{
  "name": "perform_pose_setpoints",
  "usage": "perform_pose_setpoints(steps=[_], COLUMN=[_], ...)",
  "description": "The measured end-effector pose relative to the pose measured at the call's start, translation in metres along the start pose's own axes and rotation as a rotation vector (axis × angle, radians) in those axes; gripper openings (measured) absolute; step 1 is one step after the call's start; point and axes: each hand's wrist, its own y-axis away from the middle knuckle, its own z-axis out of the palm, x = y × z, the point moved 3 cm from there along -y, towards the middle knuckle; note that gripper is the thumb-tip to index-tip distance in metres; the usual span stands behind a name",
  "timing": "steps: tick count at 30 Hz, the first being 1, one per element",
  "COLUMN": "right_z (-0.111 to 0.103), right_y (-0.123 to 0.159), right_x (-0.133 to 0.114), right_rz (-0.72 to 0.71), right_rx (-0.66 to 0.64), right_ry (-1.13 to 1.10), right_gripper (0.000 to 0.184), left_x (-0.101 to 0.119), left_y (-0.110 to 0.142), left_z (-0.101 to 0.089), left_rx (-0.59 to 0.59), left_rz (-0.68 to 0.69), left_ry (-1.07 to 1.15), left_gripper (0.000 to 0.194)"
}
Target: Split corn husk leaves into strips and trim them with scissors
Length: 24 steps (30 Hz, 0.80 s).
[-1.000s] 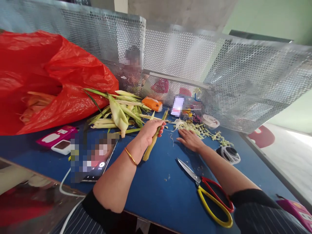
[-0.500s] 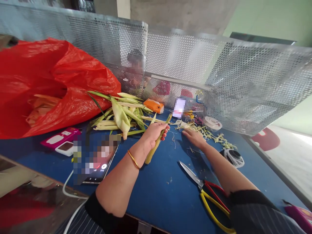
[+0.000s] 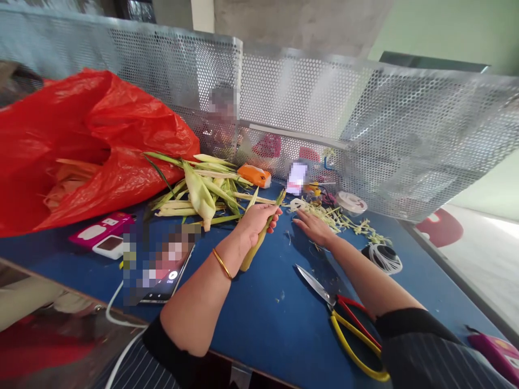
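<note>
Sliding slightly toward nine o'clock since half a second ago, the right hand (image 3: pixel 314 226) now lies palm down with fingers nearly straight, gripping nothing visible, beside the shreds (image 3: pixel 336 219); whether it presses on the table (image 3: pixel 263 319) I cannot tell. The left hand (image 3: pixel 258 219) is closed around a husk strip (image 3: pixel 252 254), which slants near the middle, its tip toward one o'clock. A sideways sweep of the right hand could scatter the light shreds toward three o'clock. The scissors (image 3: pixel 318 288) lie at five o'clock, point toward eleven, handles partly hidden by the right sleeve (image 3: pixel 421 351); that sleeve might snag a handle and swing the point. At eight o'clock, the left forearm (image 3: pixel 206 297) could nudge the phone (image 3: pixel 162 290) if drawn back carelessly.
</note>
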Motion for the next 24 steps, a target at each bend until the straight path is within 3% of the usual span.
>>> perform_pose_setpoints(steps=[3, 5, 7, 10, 14, 18, 21, 24], right_z=[-0.001, 0.004, 0.009, 0.011, 0.002, -0.011, -0.012, -0.005], right_y=[0.029, 0.054, 0.069, 0.061, 0.02, 0.005, 0.03, 0.07], right_x=[-0.016, -0.032, -0.04, -0.028, 0.008, 0.017, -0.008, -0.042], right_rz=[-0.139, -0.346, -0.427, -0.324, -0.091, -0.036, -0.161, -0.464], right_rx=[-0.043, -0.104, -0.127, -0.103, -0.047, 0.029, 0.006, -0.151], right_ry=[-0.063, -0.153, -0.128, 0.002, 0.084, 0.087, 0.021, -0.174], right_gripper=[0.065, 0.063, 0.062, 0.065, 0.065, 0.06, 0.059, 0.059], left_x=[-0.001, -0.001, -0.001, -0.003, -0.007, -0.01, -0.01, -0.009], left_y=[-0.001, 0.0, 0.001, 0.0, -0.003, -0.006, -0.006, -0.005], left_z=[0.0, 0.001, 0.002, 0.002, 0.002, 0.001, 0.001, 0.002], left_rx=[-0.015, -0.023, -0.017, -0.001, 0.001, 0.005, 0.002, 0.001], left_rz=[0.008, 0.005, -0.006, -0.007, -0.011, -0.035, -0.028, -0.028], left_ry=[0.002, 0.007, 0.004, -0.011, -0.027, -0.034, -0.031, -0.034], left_gripper=[0.023, 0.023, 0.023, 0.021, 0.021, 0.022, 0.022, 0.022])
